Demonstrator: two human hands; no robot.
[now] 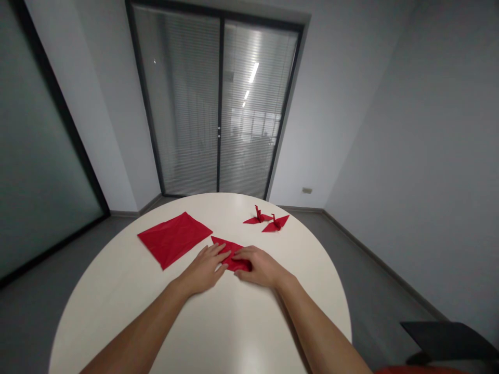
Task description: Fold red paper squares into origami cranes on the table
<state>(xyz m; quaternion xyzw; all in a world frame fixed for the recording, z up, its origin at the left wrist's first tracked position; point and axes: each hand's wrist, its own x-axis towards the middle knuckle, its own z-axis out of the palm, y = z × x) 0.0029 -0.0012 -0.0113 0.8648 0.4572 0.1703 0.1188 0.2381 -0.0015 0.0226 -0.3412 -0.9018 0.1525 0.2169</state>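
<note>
A folded sheet of red origami paper [230, 264] lies on the white table in front of me. My left hand [205, 267] rests on its left part, fingers stretched out and spread, pressing it flat. From the right, my right hand [259, 266] curls over the paper's other end, with the thumb low and the fingers above, and the paper shows between them. Part of the right end is hidden under that hand. To the left lies a larger creased square of red paper [175, 239]. Beyond my right hand stand two red paper cranes, one [258, 217] slightly behind the other [276, 224].
The round white table [128, 306] has a curved edge on all visible sides. Behind it is a glazed partition with blinds [191, 104]. A dark chair part [448, 340] shows at the lower right, beside the table.
</note>
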